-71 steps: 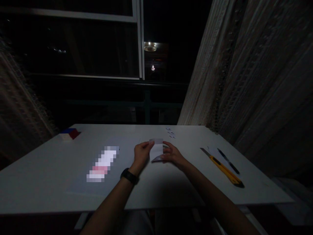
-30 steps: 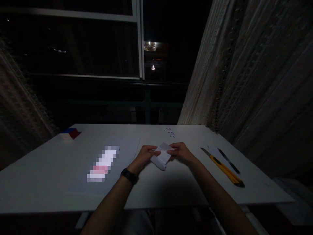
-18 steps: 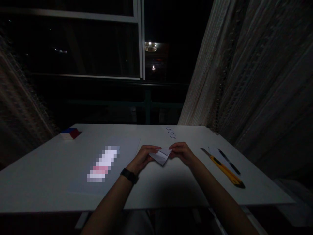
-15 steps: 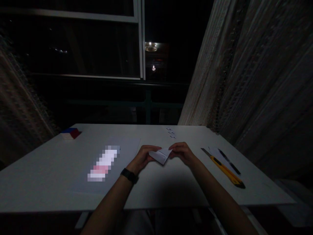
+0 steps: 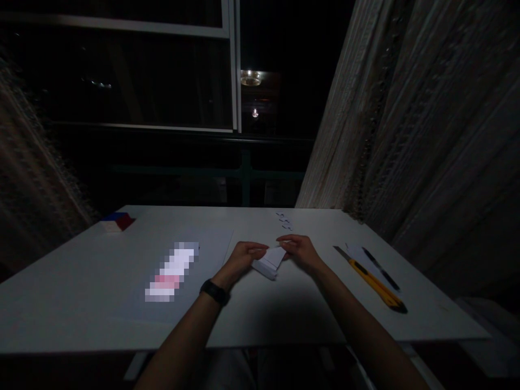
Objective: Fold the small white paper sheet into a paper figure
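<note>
A small folded piece of white paper [image 5: 270,262] is held just above the white table [image 5: 284,309], near its middle. My left hand [image 5: 240,261], with a dark watch on its wrist, pinches the paper's left side with closed fingers. My right hand [image 5: 299,251] pinches the paper's upper right corner, fingers closed too. The two hands sit close together with the paper between them. The room is very dim.
A yellow utility knife [image 5: 376,283] and a black pen [image 5: 379,267] lie to the right. A large white sheet [image 5: 190,271] with a blurred patch lies to the left. A coloured cube [image 5: 116,221] sits at the far left corner; paper scraps [image 5: 284,219] lie ahead. Curtains hang on both sides.
The paper was upright between my hands, then was turned and folded down into a flatter, smaller shape. My right hand moved up to the paper's top corner.
</note>
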{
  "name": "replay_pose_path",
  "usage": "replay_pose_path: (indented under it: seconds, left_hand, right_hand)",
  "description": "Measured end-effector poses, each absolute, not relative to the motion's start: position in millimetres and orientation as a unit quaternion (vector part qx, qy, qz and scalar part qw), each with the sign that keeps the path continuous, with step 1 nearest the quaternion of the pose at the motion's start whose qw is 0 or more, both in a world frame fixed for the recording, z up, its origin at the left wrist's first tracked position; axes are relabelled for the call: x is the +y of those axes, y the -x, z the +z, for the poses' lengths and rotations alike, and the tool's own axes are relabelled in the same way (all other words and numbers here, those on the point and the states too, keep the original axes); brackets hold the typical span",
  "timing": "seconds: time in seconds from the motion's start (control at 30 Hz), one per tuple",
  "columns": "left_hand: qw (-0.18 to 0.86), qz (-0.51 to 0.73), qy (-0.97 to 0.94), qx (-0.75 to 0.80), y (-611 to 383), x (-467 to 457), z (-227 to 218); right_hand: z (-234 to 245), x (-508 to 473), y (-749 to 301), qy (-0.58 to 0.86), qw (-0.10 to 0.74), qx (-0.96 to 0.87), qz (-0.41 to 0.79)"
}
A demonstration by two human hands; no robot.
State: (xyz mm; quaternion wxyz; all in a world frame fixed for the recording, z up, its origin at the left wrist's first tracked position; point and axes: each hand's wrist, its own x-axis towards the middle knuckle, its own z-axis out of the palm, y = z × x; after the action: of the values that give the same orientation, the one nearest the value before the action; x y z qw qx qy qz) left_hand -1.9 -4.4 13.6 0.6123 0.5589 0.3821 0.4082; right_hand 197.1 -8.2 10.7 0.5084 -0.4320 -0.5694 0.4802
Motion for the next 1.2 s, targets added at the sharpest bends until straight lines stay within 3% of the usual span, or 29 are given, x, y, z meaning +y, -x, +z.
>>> replay_pose_path:
  seconds: [0.33,0.63,0.9,1.2]
  left_hand:
    - [0.614,0.346,-0.597,0.383,-2.7,-7.9,15.6]
    - [0.329,0.393,-0.734,0.446,-1.4,-9.8,12.0]
    - [0.428,0.439,-0.657,0.44,-4.3,-1.1,2.2]
    - [0.376,0.488,-0.672,0.411,-5.8,0.2,4.5]
  right_hand:
    - [7.0,-10.2,-186.3,0.449,0.54,-0.536,0.469]
    - [3.5,-11.6,-177.3,0.437,0.554,-0.488,0.514]
    - [-1.7,-16.8,-162.0,0.4,0.519,-0.475,0.587]
    - [3.2,-23.4,-165.5,0.379,0.411,-0.447,0.699]
